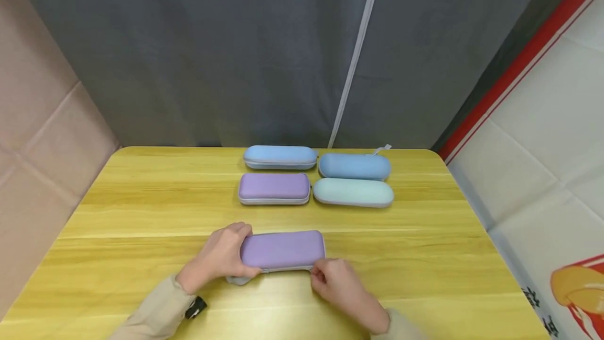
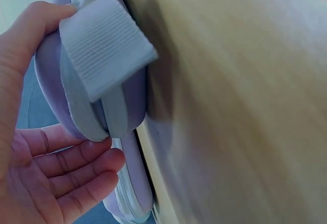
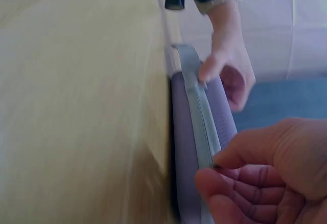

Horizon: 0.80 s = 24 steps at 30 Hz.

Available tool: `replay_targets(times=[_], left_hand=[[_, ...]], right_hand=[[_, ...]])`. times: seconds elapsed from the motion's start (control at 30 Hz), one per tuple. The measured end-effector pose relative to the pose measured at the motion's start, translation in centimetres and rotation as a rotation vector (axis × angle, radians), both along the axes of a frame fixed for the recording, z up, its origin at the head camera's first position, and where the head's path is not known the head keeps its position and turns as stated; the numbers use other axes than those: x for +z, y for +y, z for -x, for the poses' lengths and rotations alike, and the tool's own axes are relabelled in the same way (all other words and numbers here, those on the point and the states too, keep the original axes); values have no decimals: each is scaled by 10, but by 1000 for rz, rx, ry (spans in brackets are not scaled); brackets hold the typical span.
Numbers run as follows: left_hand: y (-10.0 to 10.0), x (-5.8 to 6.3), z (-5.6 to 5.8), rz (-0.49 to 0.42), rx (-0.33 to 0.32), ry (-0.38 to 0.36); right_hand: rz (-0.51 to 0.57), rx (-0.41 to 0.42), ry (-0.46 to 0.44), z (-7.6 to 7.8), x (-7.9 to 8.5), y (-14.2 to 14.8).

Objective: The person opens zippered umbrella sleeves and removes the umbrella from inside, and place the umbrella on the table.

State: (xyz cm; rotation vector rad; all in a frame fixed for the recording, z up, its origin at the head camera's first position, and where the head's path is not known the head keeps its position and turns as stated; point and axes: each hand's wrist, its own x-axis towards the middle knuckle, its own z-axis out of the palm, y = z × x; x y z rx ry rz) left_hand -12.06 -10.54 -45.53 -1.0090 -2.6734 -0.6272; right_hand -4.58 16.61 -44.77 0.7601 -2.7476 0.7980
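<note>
A purple zippered case [image 1: 283, 250] lies nearest me on the table, its grey zipper [image 3: 203, 127] facing me. At its left end my left hand [image 1: 224, 252] holds it, thumb at the front and fingers behind. A pale ribbed fabric tab [image 2: 104, 45] sticks out at that end, below the thumb. By the front right corner, my right hand [image 1: 341, 288] pinches a small zipper pull [image 3: 216, 166] between thumb and forefinger; most of the pull is hidden by the fingertips. The zipper looks closed along the stretch between the hands.
Behind stand a second purple case [image 1: 274, 188], a mint case [image 1: 353, 192], a light blue case [image 1: 280, 156] and a darker blue case [image 1: 355, 166] with a tab. A grey curtain [image 1: 212, 56] hangs at the table's [image 1: 141, 209] far edge.
</note>
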Motion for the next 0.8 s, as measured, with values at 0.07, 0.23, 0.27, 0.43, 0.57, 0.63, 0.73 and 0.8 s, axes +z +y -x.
replay_targets(times=[0.07, 0.23, 0.27, 0.43, 0.57, 0.63, 0.73, 0.8], left_hand=[[0, 1, 0, 3, 3, -11], [-1, 1, -2, 6, 13, -40], [-1, 1, -3, 4, 15, -41], [0, 1, -4, -19, 18, -40], [0, 0, -5, -46, 17, -49], [0, -1, -6, -57, 25, -66], [-2, -3, -7, -65, 45, -103], [-5, -4, -9, -68, 53, -124]], right_hand=[[-23, -12, 2, -1, 1, -9], [-99, -43, 13, 1, 4, -31], [-108, -42, 16, 1, 4, -36], [-146, -16, 51, 2, 4, -59], [-179, 4, 110, 2, 0, -72], [-177, 6, 118, 2, -1, -74], [-123, 38, 75, 2, -1, -71], [-56, 97, 32, 4, 1, -63]])
